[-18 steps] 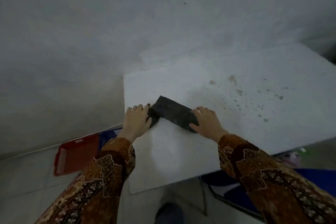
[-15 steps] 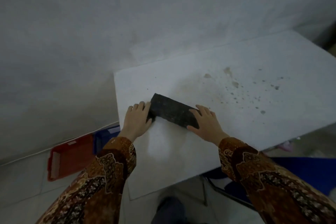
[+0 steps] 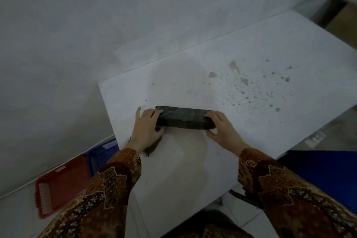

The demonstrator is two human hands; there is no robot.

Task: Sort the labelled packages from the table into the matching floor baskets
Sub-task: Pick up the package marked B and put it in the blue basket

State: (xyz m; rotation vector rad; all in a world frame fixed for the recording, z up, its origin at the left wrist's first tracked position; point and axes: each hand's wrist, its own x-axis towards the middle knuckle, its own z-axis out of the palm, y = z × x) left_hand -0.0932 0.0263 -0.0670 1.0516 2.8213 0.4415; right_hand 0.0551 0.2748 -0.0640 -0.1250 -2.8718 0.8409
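A dark rectangular package (image 3: 184, 118) lies flat on the white table (image 3: 251, 50), its long side running left to right. My left hand (image 3: 145, 130) grips its left end, fingers over the top and thumb at the near side. At the package's right end, my right hand (image 3: 222, 129) holds it the same way. No label is readable on the dark wrapping. On the floor left of the table sits a red basket (image 3: 61, 185), with a blue basket (image 3: 102, 152) just beyond it, partly hidden by the table edge and my sleeve.
A grey wall rises behind the table. Stains and specks (image 3: 241, 81) dot the tabletop on the right. A large blue object (image 3: 324, 168) lies on the floor under the table's right side. A brown box (image 3: 343, 17) stands at the far right.
The package has turned from slanted to level, left to right. Both hands stayed on its ends. The view has shifted, so the table sits further right and lower.
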